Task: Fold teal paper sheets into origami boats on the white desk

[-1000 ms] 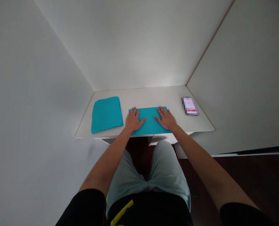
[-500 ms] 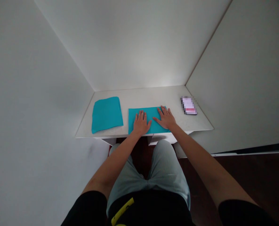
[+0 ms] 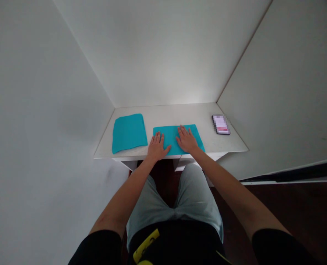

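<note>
A flat turquoise cloth, rectangular and apparently folded, lies at the front edge of the white desk in the head view. My left hand rests palm down on its left end, fingers stretched out. On its middle-right part lies my right hand, also flat with the fingers spread. Neither hand grips anything. Left of my hands is a second turquoise cloth, squarer, with layered edges showing on its right side.
The white desk fits between a left wall, a back wall and a right panel. A phone with a blurred-out screen lies at the desk's right. My knees are under the front edge.
Both hands have slid to the left over the front cloth; the left one now reaches its left end. More of the cloth's right end is uncovered. The camera view has shifted slightly.
</note>
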A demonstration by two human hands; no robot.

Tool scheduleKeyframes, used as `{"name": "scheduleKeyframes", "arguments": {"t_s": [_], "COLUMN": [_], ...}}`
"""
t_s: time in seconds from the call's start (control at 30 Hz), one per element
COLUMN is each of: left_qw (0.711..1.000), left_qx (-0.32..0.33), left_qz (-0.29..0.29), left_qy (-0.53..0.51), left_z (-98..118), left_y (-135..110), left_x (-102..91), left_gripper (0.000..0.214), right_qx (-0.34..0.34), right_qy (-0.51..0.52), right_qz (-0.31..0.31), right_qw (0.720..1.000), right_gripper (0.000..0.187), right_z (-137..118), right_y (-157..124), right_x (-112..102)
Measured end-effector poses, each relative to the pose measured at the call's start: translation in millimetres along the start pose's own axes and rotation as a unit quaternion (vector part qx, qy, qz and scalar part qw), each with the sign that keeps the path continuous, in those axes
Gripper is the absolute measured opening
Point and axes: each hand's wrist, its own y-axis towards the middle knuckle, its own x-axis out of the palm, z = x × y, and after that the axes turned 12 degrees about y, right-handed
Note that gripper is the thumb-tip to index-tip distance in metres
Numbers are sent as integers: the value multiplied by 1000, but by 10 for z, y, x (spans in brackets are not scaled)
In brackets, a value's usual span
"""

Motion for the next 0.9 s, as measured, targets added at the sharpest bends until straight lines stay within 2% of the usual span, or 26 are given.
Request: {"name": "scheduleKeyframes", "arguments": {"t_s": [0.1, 0.17, 0.4, 0.5, 0.8, 0.9], "left_qw": [1000, 1000, 1000, 1000, 1000, 998], "left_qx": [2, 1, 1, 4, -1, 55], "left_qz": [5, 5, -8, -11, 1, 16], "left_qy": [-3, -2, 4, 4, 8, 14], "left_z": [5, -3, -7, -9, -24, 76], "left_y": [16, 16, 2, -1, 15, -38], "left_x": [41, 52, -3, -5, 5, -67], "left_gripper": [86, 86, 90, 91, 87, 77], "right_qx": [-16, -10, 54, 77, 89, 100], "right_qy": [22, 20, 11, 6, -21, -21], "right_qz": [-31, -32, -37, -42, -38, -49], "right_qw": [999, 999, 998, 996, 995, 994], "right_gripper": [74, 75, 88, 91, 91, 91], "right_z": [-247, -232, 440, 576, 472, 440], "right_y": [-58, -104, -246, -283, -295, -278], "right_x": [137, 166, -73, -133, -181, -201]}}
